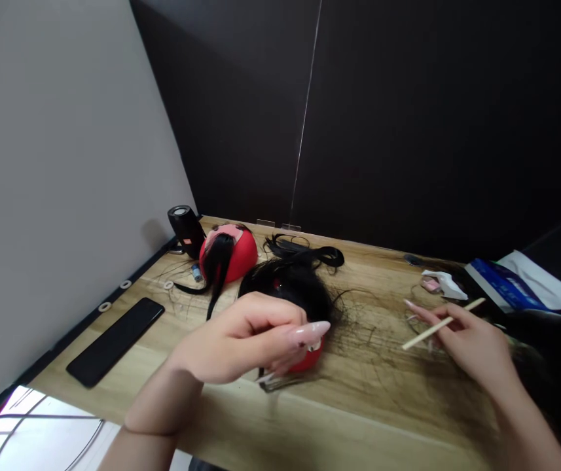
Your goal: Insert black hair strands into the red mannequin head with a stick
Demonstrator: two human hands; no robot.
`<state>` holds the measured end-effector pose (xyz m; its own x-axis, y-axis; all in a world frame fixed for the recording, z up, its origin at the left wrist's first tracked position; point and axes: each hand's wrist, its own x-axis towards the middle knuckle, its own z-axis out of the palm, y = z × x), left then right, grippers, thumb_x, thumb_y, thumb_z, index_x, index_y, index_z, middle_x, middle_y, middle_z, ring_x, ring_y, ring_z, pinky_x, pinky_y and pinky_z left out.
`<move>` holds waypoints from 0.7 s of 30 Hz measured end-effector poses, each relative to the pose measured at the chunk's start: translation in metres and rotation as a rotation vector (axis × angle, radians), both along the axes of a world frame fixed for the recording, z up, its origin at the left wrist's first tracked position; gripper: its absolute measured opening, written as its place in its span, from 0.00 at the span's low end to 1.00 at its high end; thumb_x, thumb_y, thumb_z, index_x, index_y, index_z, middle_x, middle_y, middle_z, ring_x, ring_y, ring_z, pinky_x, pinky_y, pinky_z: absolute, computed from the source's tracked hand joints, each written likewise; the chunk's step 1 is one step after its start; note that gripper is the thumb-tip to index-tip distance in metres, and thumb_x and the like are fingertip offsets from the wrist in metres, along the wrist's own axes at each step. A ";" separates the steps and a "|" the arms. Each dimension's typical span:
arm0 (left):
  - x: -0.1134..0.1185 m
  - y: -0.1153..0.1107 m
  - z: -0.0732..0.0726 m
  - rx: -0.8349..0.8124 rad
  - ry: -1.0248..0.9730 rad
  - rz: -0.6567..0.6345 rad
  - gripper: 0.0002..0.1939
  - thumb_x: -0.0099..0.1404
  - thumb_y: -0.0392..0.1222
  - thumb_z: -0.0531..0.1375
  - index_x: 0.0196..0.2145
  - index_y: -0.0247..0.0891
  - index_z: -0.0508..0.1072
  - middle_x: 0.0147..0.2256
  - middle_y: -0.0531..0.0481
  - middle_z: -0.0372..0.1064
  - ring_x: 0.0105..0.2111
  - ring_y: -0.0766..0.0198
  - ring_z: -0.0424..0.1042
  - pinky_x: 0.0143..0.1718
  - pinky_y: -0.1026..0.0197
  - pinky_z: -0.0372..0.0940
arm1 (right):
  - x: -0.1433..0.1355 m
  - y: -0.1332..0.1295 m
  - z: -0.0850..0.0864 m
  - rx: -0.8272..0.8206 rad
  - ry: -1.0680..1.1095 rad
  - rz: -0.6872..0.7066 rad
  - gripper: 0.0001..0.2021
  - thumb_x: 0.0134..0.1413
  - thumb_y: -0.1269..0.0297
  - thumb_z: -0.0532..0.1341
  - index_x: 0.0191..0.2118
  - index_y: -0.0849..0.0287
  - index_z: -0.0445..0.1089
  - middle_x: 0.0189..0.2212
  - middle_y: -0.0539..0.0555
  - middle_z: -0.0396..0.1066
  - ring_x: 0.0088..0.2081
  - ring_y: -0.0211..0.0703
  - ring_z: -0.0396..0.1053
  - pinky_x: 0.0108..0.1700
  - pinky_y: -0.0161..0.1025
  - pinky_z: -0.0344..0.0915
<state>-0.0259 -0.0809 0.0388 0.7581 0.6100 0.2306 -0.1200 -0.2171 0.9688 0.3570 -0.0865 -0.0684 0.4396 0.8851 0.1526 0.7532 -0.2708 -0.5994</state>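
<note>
A thin wooden stick (441,324) sits in the right hand (471,343), pinched between the fingers (420,310) near its middle. Its long axis runs from lower left to upper right across the view, the near tip pointing down toward the worktop (368,386) and the far tip rising toward the blue-and-white packets (510,284) at the right edge. The right hand's fingers are closed lightly round it, the index stretched forward over some loose strands on the wood.

The left hand (241,340) hovers just in front of a red dome with black hair (294,288), its fingers curled inward, long nails showing; whether it pinches a strand of hair I cannot tell, since motion blurs it. That dome is already mostly covered in dark hair, only a red patch showing at its lower front edge, so the hair work on it looks well advanced but not closed off. A second red dome (228,255) behind it carries just one lock of hair over a pink patch, so it looks barely begun.

Stray hairs lie scattered across the wood between the two hands. Farther left lie a black phone (116,340), a black cylindrical speaker (186,229) and a few small white rings (126,284) near the wall. A bundle of black hair (304,252) lies behind the nearer dome.
</note>
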 end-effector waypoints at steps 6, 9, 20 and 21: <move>0.017 0.028 -0.040 0.377 0.252 0.022 0.21 0.74 0.43 0.48 0.28 0.34 0.72 0.23 0.55 0.62 0.25 0.72 0.60 0.32 0.67 0.59 | -0.053 0.011 -0.001 0.180 0.305 0.301 0.24 0.53 0.40 0.62 0.26 0.60 0.73 0.23 0.55 0.71 0.24 0.40 0.68 0.28 0.35 0.66; 0.015 0.038 -0.069 0.487 0.309 0.084 0.20 0.75 0.42 0.47 0.30 0.35 0.73 0.25 0.54 0.63 0.27 0.70 0.63 0.35 0.66 0.61 | -0.076 0.013 -0.007 0.195 0.362 0.444 0.22 0.57 0.45 0.61 0.27 0.60 0.73 0.25 0.55 0.72 0.26 0.40 0.69 0.32 0.36 0.67; 0.011 0.061 -0.081 0.564 0.295 0.150 0.19 0.72 0.46 0.50 0.25 0.37 0.66 0.24 0.52 0.61 0.28 0.65 0.68 0.42 0.62 0.65 | -0.135 0.014 -0.020 0.362 1.008 0.818 0.28 0.66 0.40 0.45 0.46 0.56 0.72 0.29 0.54 0.68 0.29 0.42 0.71 0.32 0.41 0.71; 0.011 0.063 -0.081 0.544 0.292 0.161 0.20 0.72 0.47 0.51 0.24 0.37 0.66 0.23 0.53 0.61 0.27 0.65 0.67 0.39 0.64 0.64 | -0.139 0.014 -0.020 0.340 1.052 0.883 0.30 0.64 0.38 0.45 0.49 0.55 0.72 0.31 0.53 0.67 0.30 0.43 0.72 0.34 0.43 0.73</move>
